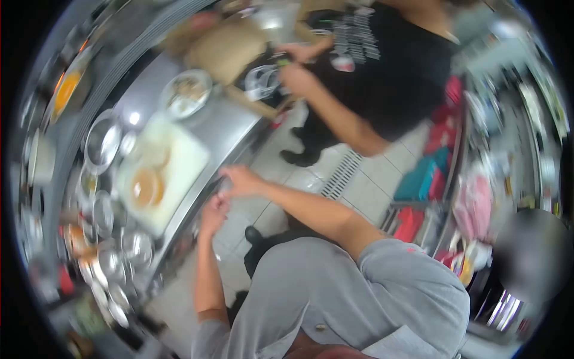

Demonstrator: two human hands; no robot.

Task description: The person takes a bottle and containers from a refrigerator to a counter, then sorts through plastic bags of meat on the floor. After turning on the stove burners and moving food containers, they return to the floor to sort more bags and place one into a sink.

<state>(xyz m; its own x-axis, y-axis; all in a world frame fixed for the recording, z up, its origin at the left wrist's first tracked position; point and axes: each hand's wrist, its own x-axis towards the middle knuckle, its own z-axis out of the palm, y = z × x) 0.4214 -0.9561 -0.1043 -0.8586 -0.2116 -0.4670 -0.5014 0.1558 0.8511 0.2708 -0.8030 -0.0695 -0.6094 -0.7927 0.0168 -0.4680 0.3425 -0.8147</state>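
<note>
My left hand (pixel 216 210) is by the front edge of the steel counter (pixel 236 134), its fingers curled closed. Motion blur hides what it grips, if anything. Just beyond it, my right hand (pixel 244 181) has its finger and thumb apart, and I make out nothing held in it. The two hands almost touch. Closest to them on the counter is a pale cutting board (pixel 186 179). On the board lie a round orange-brown piece (pixel 146 187), like a bun half, and a paler round piece (pixel 156 154). Neither hand touches the board.
A co-worker in a black shirt (pixel 394 66) works over an open cardboard box (pixel 230 48). A plate of food (pixel 187 94) sits on the counter. Several metal bowls (pixel 103 140) crowd its far side. A floor drain (pixel 342 175) and shelves with red and teal items (pixel 421 178) are at right.
</note>
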